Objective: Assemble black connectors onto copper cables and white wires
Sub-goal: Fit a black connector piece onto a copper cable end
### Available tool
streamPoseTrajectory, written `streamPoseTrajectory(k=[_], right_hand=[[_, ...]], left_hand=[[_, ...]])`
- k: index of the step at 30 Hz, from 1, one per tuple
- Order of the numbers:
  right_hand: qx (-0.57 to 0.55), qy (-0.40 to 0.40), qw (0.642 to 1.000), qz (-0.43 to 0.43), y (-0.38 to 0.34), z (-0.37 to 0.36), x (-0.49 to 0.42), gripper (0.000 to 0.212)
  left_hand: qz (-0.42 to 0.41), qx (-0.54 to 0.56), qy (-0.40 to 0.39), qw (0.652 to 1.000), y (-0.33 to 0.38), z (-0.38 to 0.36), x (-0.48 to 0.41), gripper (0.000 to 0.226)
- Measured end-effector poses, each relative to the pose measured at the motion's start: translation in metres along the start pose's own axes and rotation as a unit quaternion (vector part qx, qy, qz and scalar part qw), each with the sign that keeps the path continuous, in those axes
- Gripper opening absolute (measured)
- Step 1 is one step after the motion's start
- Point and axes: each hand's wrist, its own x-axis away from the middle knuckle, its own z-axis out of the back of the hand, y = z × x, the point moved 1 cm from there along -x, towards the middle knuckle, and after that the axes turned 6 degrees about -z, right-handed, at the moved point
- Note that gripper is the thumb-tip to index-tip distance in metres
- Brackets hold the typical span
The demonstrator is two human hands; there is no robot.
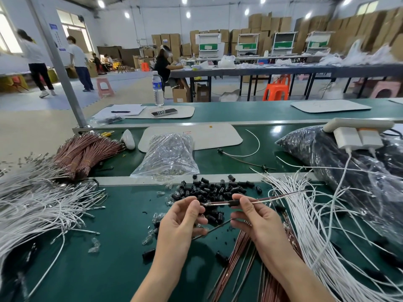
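Observation:
My left hand (185,219) pinches the metal ends of a copper cable and a white wire (272,199) held side by side. My right hand (250,216) grips a black connector (233,203) that sits on both wires, a little right of my left fingertips. The two wires trail off to the right, above the table. A pile of loose black connectors (216,189) lies just beyond my hands. Loose copper cables (239,253) lie under my right wrist, and another dark cable crosses between my lower fingers.
White wires are heaped at the left (39,205) and right (316,225). A bound bundle of copper cables (85,152), a clear bag of small parts (168,155), a large dark bag (340,162) and a white power strip (357,131) lie beyond.

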Motion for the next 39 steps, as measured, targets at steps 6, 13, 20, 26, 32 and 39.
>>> streamPoseTrajectory(k=[6,13,20,26,32,39], right_hand=[[0.044,-0.005,0.999,0.013,0.002,0.001,0.0,0.023],[0.053,-0.09,0.994,-0.011,0.006,-0.004,0.005,0.023],[0.049,-0.088,0.995,-0.004,0.007,-0.003,0.002,0.012],[0.039,-0.081,0.996,-0.008,0.01,0.001,-0.001,0.012],[0.056,-0.08,0.995,-0.005,0.009,0.003,-0.001,0.015],[0.083,-0.079,0.993,0.003,0.009,0.002,0.0,0.014]], left_hand=[[0.018,-0.049,-0.059,0.997,0.001,-0.003,0.004,0.016],[0.0,-0.087,-0.039,0.995,-0.005,-0.005,0.004,0.014],[0.019,-0.087,-0.082,0.993,-0.002,-0.011,0.008,0.022],[0.039,-0.065,-0.074,0.994,0.002,-0.009,0.007,0.022],[0.058,-0.077,-0.083,0.992,0.002,-0.009,0.008,0.021],[0.048,-0.098,-0.079,0.991,0.001,-0.01,0.007,0.024]])
